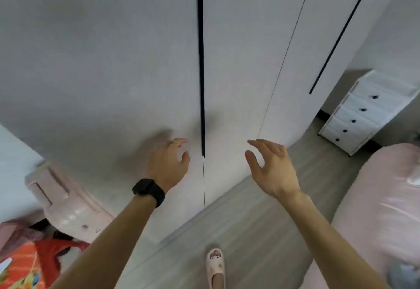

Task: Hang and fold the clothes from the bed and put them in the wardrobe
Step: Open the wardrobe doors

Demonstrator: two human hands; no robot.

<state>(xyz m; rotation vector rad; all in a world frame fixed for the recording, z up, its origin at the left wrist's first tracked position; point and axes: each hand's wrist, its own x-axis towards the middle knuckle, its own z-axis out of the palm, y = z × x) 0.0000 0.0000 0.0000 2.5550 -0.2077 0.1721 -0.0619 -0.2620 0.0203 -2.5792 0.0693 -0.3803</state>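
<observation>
Both hands are raised in front of the closed wardrobe [102, 61], and neither holds anything. The left hand [169, 166], with a black watch [148, 192] at the wrist and a ring [174, 143] on one finger, has loosely bent fingers just beside the lower end of the black handle strip [200, 61] that runs down the seam between two doors. Motion blur makes it hard to tell whether its fingertips touch the panel. The right hand [270, 168] is spread with the palm turned inward, on the other side of the strip and apart from it.

At the right edge lies the pink bed [375, 197], well away from both hands. A pale crumpled piece [414, 180] on it may be one of the garments, though too little of it shows to be sure. A pink stool [68, 202] stands at the left against the wardrobe, a white drawer unit [363, 111] beyond the bed, and a slipper [215, 263] shows below.

The step in hand looks like opening the doors. They are flat, stiff panels with no knob, so the strip's edge is the likely place to hook fingertips and pull. The clothes should be light, limp and prone to slumping; taking each by the shoulders or collar would keep it flat for a hanger or a fold.
</observation>
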